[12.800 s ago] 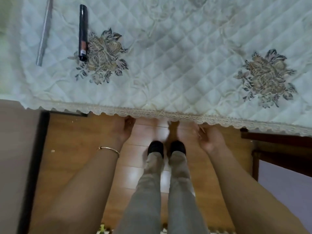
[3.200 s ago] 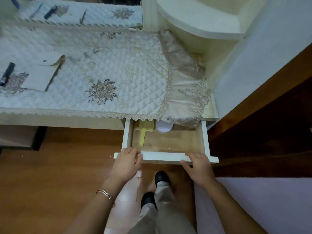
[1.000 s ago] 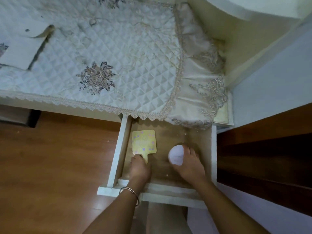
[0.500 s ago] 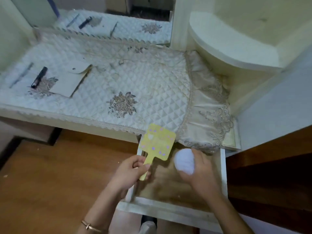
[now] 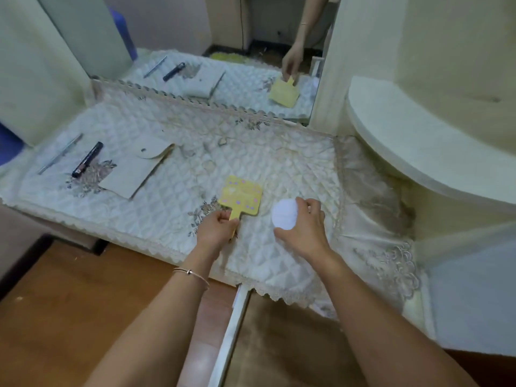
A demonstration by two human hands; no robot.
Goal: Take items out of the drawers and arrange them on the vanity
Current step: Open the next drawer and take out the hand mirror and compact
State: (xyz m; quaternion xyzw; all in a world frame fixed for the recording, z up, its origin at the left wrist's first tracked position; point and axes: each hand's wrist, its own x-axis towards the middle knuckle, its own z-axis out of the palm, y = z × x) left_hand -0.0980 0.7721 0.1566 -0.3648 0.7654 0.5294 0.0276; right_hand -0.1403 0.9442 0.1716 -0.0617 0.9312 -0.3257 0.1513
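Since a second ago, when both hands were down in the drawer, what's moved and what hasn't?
The left hand has lifted the yellow paddle by its handle, and the right hand the white round item, out of the open drawer and up onto the quilted cover. Both are still gripped. The pouch, black tube and silver stick stayed where they were.

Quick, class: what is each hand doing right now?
Left hand: closed on the handle of the yellow hand mirror.
Right hand: closed around the white round container.
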